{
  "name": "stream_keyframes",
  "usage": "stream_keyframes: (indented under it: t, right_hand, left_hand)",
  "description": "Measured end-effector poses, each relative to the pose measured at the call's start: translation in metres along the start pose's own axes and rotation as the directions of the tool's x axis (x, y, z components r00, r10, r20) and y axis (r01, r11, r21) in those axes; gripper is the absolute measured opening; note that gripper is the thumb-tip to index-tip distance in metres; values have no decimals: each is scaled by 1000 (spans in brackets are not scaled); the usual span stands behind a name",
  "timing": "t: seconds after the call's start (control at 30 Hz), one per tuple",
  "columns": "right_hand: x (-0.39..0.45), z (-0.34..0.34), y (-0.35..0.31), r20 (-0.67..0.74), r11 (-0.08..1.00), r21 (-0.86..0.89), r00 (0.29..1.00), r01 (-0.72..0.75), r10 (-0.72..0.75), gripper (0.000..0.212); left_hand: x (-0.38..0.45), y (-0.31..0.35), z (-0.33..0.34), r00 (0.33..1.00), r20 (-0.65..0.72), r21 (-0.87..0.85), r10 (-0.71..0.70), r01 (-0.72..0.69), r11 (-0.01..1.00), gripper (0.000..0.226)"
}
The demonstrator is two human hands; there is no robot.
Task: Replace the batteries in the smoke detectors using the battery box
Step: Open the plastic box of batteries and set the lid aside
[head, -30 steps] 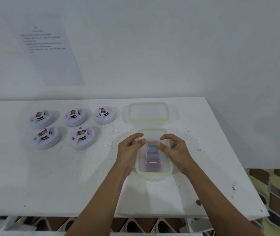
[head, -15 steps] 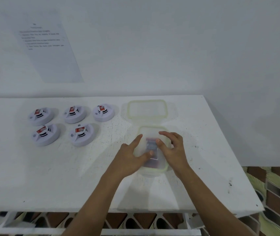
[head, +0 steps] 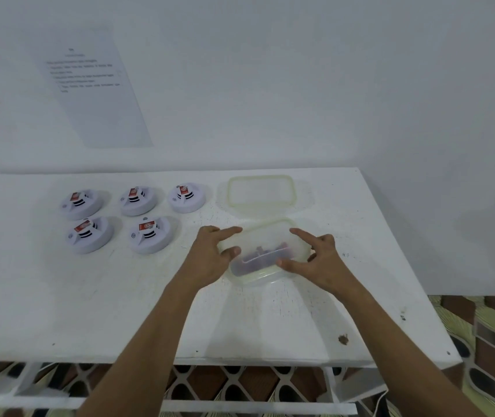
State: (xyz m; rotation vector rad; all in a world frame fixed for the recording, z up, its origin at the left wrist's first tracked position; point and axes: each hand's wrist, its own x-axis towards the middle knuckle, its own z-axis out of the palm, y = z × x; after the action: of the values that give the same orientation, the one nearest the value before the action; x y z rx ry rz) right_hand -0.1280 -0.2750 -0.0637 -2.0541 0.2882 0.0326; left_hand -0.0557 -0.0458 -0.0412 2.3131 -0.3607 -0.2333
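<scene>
A clear plastic battery box (head: pixel 266 251) lies on the white table (head: pixel 59 311), turned slantwise, with dark batteries (head: pixel 266 255) blurred inside. My left hand (head: pixel 210 257) grips its left end, thumb on the near rim. My right hand (head: pixel 320 260) holds its right end with the fingers spread. The box's lid (head: pixel 260 192) lies flat just behind it. Several white smoke detectors with red labels sit at the left in two rows, the closest one (head: pixel 150 234) a short way left of my left hand.
A printed sheet (head: pixel 95 88) hangs on the wall behind the table. The table's right edge (head: pixel 406 266) runs close to my right hand. A patterned floor (head: pixel 487 341) shows below and to the right. A dark spot (head: pixel 343 339) marks the table's near right part.
The box has been turned from lengthwise to slanted across the table. My left hand has drawn back from over the box to its left end, and my right hand has shifted to the right end.
</scene>
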Motion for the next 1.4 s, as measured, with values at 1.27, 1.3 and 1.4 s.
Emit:
stream_keyframes:
  t: [1.27, 1.3, 1.4]
  right_hand:
    - [150, -25, -53, -155, 998, 68, 988, 0, 10, 73]
    - [155, -22, -49, -149, 996, 84, 989, -9, 21, 73]
    - [159, -17, -41, -140, 992, 126, 989, -31, 48, 72]
  left_hand:
    - [153, 30, -28, 999, -23, -95, -25, 22, 995, 68]
    - [159, 25, -25, 999, -21, -81, -29, 27, 996, 68]
    - [164, 12, -16, 999, -20, -25, -34, 33, 999, 67]
